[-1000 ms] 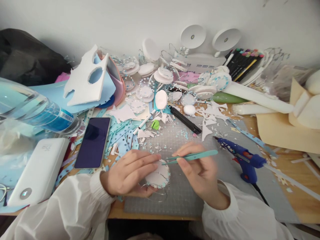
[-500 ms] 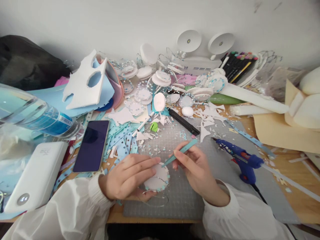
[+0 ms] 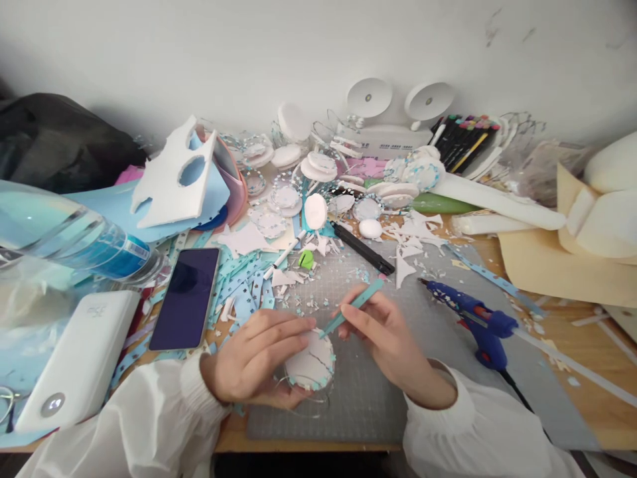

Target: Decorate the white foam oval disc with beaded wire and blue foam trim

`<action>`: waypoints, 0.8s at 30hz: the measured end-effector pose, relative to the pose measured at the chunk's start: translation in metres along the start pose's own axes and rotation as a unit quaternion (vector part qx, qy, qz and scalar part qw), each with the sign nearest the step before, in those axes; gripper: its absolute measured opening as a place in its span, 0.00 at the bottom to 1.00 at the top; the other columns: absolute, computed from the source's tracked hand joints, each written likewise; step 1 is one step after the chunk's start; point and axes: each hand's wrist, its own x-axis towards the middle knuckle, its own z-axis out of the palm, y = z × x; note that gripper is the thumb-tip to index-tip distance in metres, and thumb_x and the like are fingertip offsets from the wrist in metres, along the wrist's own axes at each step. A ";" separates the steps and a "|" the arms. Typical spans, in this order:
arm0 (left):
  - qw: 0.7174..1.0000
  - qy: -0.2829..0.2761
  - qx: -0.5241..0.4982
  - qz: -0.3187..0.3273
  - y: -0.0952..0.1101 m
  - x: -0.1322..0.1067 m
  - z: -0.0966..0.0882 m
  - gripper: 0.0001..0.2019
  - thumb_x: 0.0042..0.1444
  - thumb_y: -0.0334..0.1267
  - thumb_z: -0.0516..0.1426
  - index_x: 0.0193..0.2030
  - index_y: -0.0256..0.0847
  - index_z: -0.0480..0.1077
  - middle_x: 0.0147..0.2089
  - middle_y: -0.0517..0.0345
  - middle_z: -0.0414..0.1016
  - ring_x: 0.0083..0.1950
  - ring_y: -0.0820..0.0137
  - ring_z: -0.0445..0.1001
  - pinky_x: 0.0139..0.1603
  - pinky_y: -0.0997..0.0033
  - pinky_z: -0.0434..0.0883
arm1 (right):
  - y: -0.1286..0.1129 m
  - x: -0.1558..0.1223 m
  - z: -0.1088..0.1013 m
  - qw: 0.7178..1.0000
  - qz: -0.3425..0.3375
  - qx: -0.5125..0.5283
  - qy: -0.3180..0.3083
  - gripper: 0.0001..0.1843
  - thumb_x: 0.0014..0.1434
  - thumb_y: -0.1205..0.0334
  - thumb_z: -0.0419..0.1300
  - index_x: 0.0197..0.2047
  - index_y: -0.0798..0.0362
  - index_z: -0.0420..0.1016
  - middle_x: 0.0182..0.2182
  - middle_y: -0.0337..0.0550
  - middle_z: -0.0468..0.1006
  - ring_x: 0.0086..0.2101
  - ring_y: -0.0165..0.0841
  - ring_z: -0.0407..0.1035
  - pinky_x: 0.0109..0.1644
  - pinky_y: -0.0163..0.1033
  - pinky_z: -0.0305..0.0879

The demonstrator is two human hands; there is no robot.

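Note:
Between the thumb and fingers of my left hand [image 3: 263, 358] is a round white foam disc [image 3: 309, 364], its rim trimmed with small pale-blue stars and thin wire loops. My right hand [image 3: 381, 332] pinches a pair of teal tweezers [image 3: 354, 307], whose tips touch or nearly touch the disc's upper right rim. Whether the tips hold a star is too small to tell. Both hands are over a grey cutting mat [image 3: 368, 405]. Loose tiny stars and foam bits lie on the mat beyond them.
A blue glue gun [image 3: 470, 312] lies to the right. On the left are a phone [image 3: 185, 299], a white power bank [image 3: 79, 358] and a plastic bottle [image 3: 114, 245]. Behind sit a black marker [image 3: 362, 247], foam scraps and several decorated discs [image 3: 318, 166].
The view has tilted slightly, so most things sit lower in the picture. The tweezers have shifted a little, and the disc is tipped slightly differently in my left hand.

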 end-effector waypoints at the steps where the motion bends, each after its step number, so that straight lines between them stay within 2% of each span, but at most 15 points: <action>1: 1.000 -0.001 -0.003 0.001 0.000 -0.001 0.001 0.27 0.53 0.47 0.64 0.53 0.29 0.66 0.44 0.35 0.81 0.46 0.59 0.80 0.43 0.62 0.78 | 0.000 -0.001 0.000 0.999 -0.023 -0.023 -0.002 0.10 0.56 0.55 0.68 0.33 0.51 0.74 0.29 0.37 0.77 0.24 0.27 0.72 0.29 0.34 0.71; 4: 1.000 -0.001 -0.013 -0.004 -0.001 -0.004 0.003 0.29 0.52 0.46 0.64 0.55 0.29 0.65 0.44 0.34 0.81 0.46 0.58 0.80 0.43 0.61 0.78 | 0.000 -0.003 0.002 0.994 -0.081 -0.075 0.005 0.08 0.57 0.57 0.67 0.33 0.50 0.75 0.28 0.37 0.76 0.24 0.27 0.72 0.28 0.34 0.72; 7: 1.000 -0.005 -0.017 -0.010 -0.001 -0.005 0.003 0.29 0.53 0.46 0.64 0.55 0.30 0.64 0.45 0.34 0.81 0.46 0.58 0.80 0.42 0.60 0.78 | 0.000 -0.005 0.002 0.990 -0.102 -0.094 0.013 0.06 0.57 0.58 0.67 0.34 0.50 0.75 0.28 0.36 0.75 0.24 0.27 0.73 0.29 0.33 0.73; 11: 0.999 0.011 -0.012 -0.032 0.001 -0.001 0.001 0.27 0.52 0.45 0.64 0.54 0.32 0.65 0.45 0.35 0.81 0.46 0.58 0.80 0.42 0.60 0.78 | -0.002 -0.001 0.000 0.997 -0.062 -0.031 0.022 0.10 0.56 0.55 0.68 0.34 0.50 0.75 0.28 0.37 0.76 0.25 0.27 0.72 0.30 0.34 0.73; 15: 0.999 0.032 -0.009 -0.040 0.002 0.001 -0.002 0.26 0.53 0.45 0.64 0.54 0.33 0.65 0.46 0.37 0.80 0.45 0.60 0.80 0.42 0.62 0.77 | -0.009 0.007 -0.006 0.994 -0.014 0.063 0.088 0.14 0.51 0.53 0.71 0.32 0.50 0.72 0.27 0.36 0.76 0.23 0.25 0.69 0.26 0.32 0.70; 20: 0.999 0.050 -0.011 -0.007 -0.001 -0.001 -0.004 0.29 0.53 0.44 0.64 0.57 0.31 0.64 0.47 0.36 0.80 0.47 0.59 0.79 0.39 0.62 0.77 | -0.011 0.014 -0.014 0.985 -0.040 0.088 0.143 0.14 0.50 0.53 0.72 0.33 0.50 0.72 0.27 0.34 0.73 0.24 0.25 0.67 0.26 0.31 0.68; 24: 0.998 0.050 0.016 0.033 -0.003 -0.002 -0.005 0.24 0.53 0.44 0.64 0.52 0.33 0.68 0.43 0.42 0.82 0.46 0.58 0.78 0.36 0.61 0.76 | -0.005 0.015 -0.016 0.982 -0.068 0.074 0.163 0.12 0.53 0.54 0.70 0.34 0.48 0.73 0.29 0.34 0.76 0.26 0.25 0.69 0.30 0.32 0.69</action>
